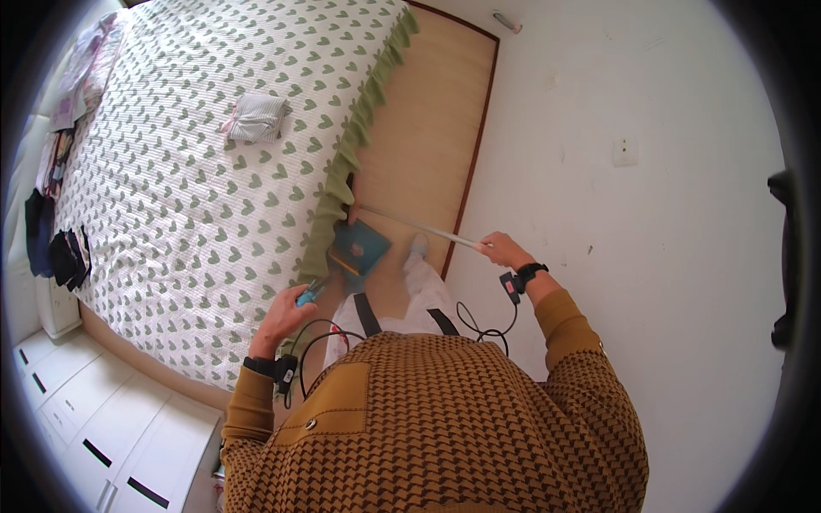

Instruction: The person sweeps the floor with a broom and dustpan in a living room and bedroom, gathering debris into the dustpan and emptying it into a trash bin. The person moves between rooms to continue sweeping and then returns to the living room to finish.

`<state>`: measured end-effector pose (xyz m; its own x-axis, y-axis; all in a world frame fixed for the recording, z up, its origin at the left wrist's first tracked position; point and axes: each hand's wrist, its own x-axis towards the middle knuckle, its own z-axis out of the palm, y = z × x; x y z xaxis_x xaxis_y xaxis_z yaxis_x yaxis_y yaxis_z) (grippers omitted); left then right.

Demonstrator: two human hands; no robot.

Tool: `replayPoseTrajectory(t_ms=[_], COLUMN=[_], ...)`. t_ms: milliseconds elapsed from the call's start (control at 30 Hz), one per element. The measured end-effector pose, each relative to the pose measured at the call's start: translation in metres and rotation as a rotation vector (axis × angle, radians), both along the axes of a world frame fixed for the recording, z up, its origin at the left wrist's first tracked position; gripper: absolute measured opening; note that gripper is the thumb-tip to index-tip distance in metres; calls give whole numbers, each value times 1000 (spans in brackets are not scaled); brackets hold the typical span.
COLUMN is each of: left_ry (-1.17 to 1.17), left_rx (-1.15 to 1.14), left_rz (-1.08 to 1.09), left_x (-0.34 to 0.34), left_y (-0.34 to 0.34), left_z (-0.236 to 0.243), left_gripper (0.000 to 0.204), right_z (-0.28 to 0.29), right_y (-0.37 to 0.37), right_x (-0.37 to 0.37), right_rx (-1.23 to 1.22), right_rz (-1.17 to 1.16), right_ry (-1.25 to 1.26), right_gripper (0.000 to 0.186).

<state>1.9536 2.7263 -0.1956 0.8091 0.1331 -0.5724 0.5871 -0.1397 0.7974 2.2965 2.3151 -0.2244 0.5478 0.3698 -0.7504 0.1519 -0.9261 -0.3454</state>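
Note:
My right hand (506, 250) is closed round the near end of a long pale pole (419, 227), like a broom handle. The pole slants across the floor to the bed's green ruffle, where a small dark and reddish part (351, 195) shows; its full shape is hidden. In my left hand (289, 313), the fingers wrap a teal grip (308, 294). Just beyond it a teal dustpan-like thing (368, 248) with an orange strip sits low over the floor by my feet. Whether the grip joins it, I cannot tell.
To the left stands a bed (197, 188) with a heart-patterned cover, bearing a folded striped cloth (256, 117) and dark clothes (70, 256). White cabinets (111, 419) fill the lower left. A white wall (616, 256) rises close on my right. Black cables (487, 332) hang from my wrists.

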Motion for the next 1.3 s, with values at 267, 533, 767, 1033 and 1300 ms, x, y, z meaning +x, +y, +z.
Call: replayPoseTrajectory(t_ms=[267, 533, 767, 1033, 1300], left_ry=[50, 99, 37, 78, -12], left_rx=[130, 64, 144, 84, 127], left_rz=[70, 277, 277, 397, 218], left_x=[34, 118, 168, 216, 271], left_y=[-37, -79, -98, -111, -105], left_z=[4, 29, 34, 43, 52], left_gripper=[28, 35, 37, 37, 40], right_z=[-65, -128, -34, -15, -52], right_y=[47, 44, -15, -31, -15], right_x=[129, 253, 356, 372, 410], right_rx=[27, 62, 57, -167, -136], right_rz=[282, 286, 734, 732, 527], right_ry=[-191, -487, -495, -545, -761], right_gripper=[44, 34, 32, 28, 26])
